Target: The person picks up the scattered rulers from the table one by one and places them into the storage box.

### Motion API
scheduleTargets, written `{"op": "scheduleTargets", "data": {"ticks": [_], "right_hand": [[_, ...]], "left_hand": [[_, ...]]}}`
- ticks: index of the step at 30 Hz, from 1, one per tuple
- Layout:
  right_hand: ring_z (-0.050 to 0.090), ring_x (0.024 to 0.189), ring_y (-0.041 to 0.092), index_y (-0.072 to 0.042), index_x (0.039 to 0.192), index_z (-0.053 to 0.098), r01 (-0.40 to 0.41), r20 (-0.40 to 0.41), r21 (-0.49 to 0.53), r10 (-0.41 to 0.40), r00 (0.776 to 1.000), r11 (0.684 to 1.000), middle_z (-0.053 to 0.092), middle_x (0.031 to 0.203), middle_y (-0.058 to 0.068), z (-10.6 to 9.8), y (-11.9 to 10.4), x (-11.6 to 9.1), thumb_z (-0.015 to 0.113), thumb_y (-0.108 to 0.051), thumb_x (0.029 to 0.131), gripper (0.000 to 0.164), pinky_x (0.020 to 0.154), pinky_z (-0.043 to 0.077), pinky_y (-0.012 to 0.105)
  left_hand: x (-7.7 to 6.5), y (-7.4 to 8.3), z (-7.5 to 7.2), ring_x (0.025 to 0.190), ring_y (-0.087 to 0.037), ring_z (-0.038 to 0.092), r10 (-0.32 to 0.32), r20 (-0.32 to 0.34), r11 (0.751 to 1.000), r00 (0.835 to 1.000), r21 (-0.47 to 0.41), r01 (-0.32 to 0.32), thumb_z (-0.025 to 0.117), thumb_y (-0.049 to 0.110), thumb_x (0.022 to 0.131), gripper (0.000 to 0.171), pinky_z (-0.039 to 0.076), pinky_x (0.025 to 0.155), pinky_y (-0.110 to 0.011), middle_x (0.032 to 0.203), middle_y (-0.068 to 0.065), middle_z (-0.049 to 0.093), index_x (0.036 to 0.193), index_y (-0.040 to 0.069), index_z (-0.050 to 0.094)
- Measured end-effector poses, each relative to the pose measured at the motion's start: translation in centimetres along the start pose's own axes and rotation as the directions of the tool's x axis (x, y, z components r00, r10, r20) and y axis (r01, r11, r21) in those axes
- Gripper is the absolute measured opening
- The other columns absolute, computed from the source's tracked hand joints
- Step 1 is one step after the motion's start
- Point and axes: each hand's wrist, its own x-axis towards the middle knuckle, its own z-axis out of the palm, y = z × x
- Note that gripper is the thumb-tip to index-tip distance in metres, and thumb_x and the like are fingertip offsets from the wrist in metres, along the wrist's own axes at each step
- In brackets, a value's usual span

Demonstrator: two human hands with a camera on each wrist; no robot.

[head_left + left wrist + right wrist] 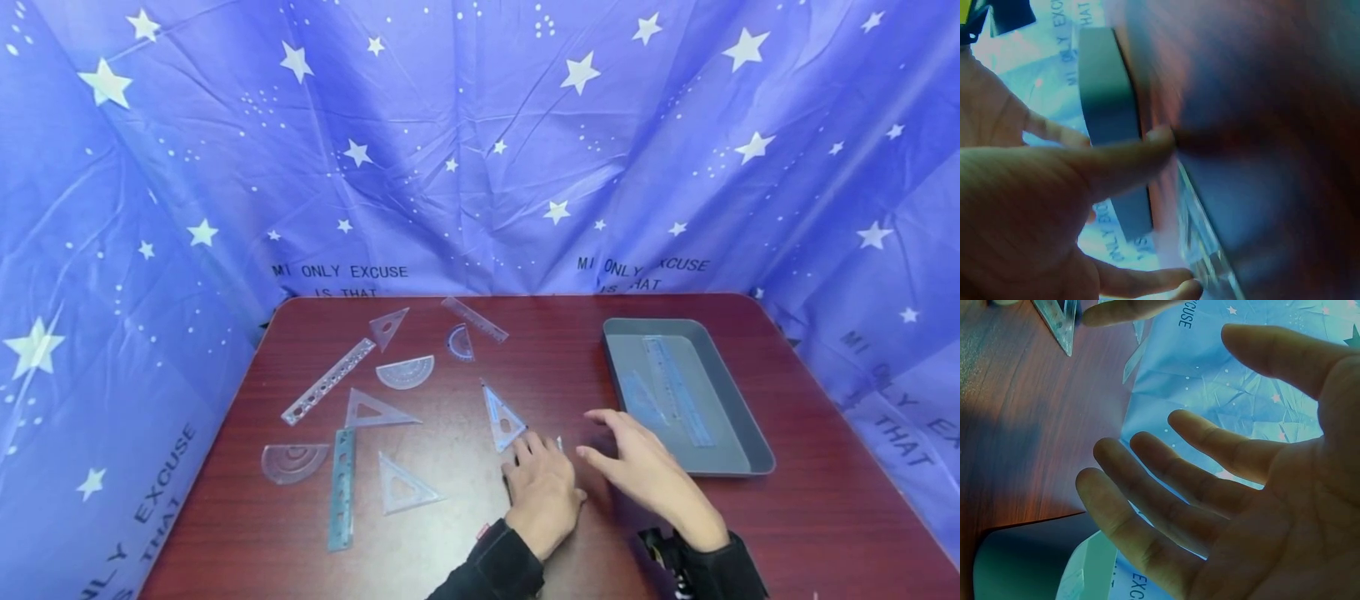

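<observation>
My left hand is low over the table, fingers pointing down and away. In the left wrist view its thumb and fingertips are at either end of a clear plastic set square, which they appear to pinch. One pointed corner of that set square shows in the right wrist view; the hand hides most of it from the head. Just beyond the fingertips lies a blue-tinted set square. My right hand hovers beside the tray, fingers spread and palm turned left, holding nothing.
Inside the grey tray lie a blue-tinted ruler and a clear triangular piece. Across the left half of the table are spread several clear rulers, set squares and protractors, including a teal ruler and a protractor. A starry curtain hangs behind.
</observation>
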Motion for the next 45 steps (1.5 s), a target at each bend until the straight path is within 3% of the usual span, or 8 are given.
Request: {"op": "scheduleTargets", "data": {"ticks": [13,20,25,28,31,38,42,45], "right_hand": [[0.059,0.137,0.047,-0.001,0.145,0.06,0.005,-0.008,-0.001,-0.005,1.0,1.0,0.064,0.145,0.025,0.0,0.1,0.1,0.075,-0.035,0.101,0.057,0.107,0.05,0.066],[0.067,0.128,0.041,-0.002,0.142,0.064,0.042,-0.09,0.017,-0.04,0.995,0.999,0.069,0.14,0.021,0.1,-0.2,0.0,0.076,-0.029,0.1,0.051,0.105,0.054,0.061],[0.075,0.109,0.027,-0.004,0.142,0.063,0.08,-0.096,0.205,-0.061,0.994,0.976,0.072,0.134,0.02,0.6,-0.9,0.5,0.074,-0.023,0.102,0.046,0.089,0.062,0.041],[0.074,0.112,0.025,0.0,0.15,0.054,0.064,-0.024,0.451,-0.06,0.998,0.89,0.068,0.137,0.025,1.2,-1.6,1.0,0.068,-0.018,0.106,0.049,0.085,0.064,0.033],[0.072,0.114,0.018,0.002,0.157,0.043,-0.011,0.071,0.665,-0.049,0.996,0.747,0.065,0.14,0.027,1.7,-2.1,1.4,0.062,-0.017,0.11,0.054,0.086,0.064,0.032],[0.069,0.106,0.004,0.003,0.155,0.04,-0.121,0.148,0.861,-0.016,0.989,0.493,0.072,0.12,-0.006,2.8,-3.2,1.8,0.06,-0.014,0.109,0.053,0.081,0.061,0.024],[0.069,0.097,0.003,0.003,0.146,0.047,-0.111,0.126,0.896,-0.007,0.992,0.43,0.073,0.109,-0.009,3.3,-3.6,1.9,0.06,-0.004,0.105,0.043,0.075,0.06,0.021],[0.068,0.093,0.003,0.003,0.142,0.049,-0.1,0.112,0.893,-0.002,0.994,0.439,0.073,0.106,-0.008,3.4,-3.7,2.0,0.06,0.001,0.103,0.041,0.072,0.059,0.021]], "left_hand": [[0.7,-1.0,-0.7,0.101,-0.03,0.058,0.05,0.033,0.988,0.998,-0.15,-0.044,0.094,0.038,0.069,0.065,0.053,0.076,-0.048,0.107,-0.016,0.06,0.116,0.003,0.064],[1.0,-3.0,-3.5,0.115,-0.036,0.058,0.066,-0.044,0.946,0.997,-0.314,-0.077,0.092,0.032,0.067,0.069,0.055,0.084,-0.055,0.113,-0.018,0.059,0.121,0.001,0.063],[0.7,-4.1,-5.7,0.11,-0.033,0.057,0.086,-0.108,0.927,0.99,-0.354,-0.119,0.09,0.033,0.071,0.07,0.053,0.076,-0.049,0.114,-0.017,0.058,0.127,0.001,0.061],[0.3,-4.4,-6.6,0.108,-0.031,0.058,0.086,-0.13,0.924,0.988,-0.361,-0.129,0.09,0.034,0.071,0.071,0.053,0.074,-0.047,0.114,-0.016,0.058,0.129,0.003,0.062],[0.0,-4.4,-7.3,0.11,-0.029,0.057,0.079,-0.141,0.923,0.987,-0.365,-0.126,0.092,0.037,0.072,0.073,0.053,0.077,-0.047,0.115,-0.013,0.058,0.131,0.005,0.062],[-0.5,-4.2,-7.8,0.109,-0.027,0.056,0.083,-0.225,0.934,0.971,-0.323,-0.154,0.091,0.032,0.071,0.071,0.051,0.08,-0.044,0.114,-0.011,0.058,0.132,0.008,0.063],[-0.6,-4.1,-7.5,0.104,-0.026,0.056,0.087,-0.3,0.952,0.95,-0.256,-0.168,0.093,0.031,0.07,0.068,0.049,0.077,-0.04,0.109,-0.01,0.059,0.126,0.008,0.064],[-0.7,-4.1,-7.2,0.103,-0.026,0.056,0.091,-0.34,0.96,0.936,-0.221,-0.174,0.094,0.031,0.071,0.067,0.049,0.077,-0.039,0.109,-0.011,0.06,0.126,0.008,0.064]]}}
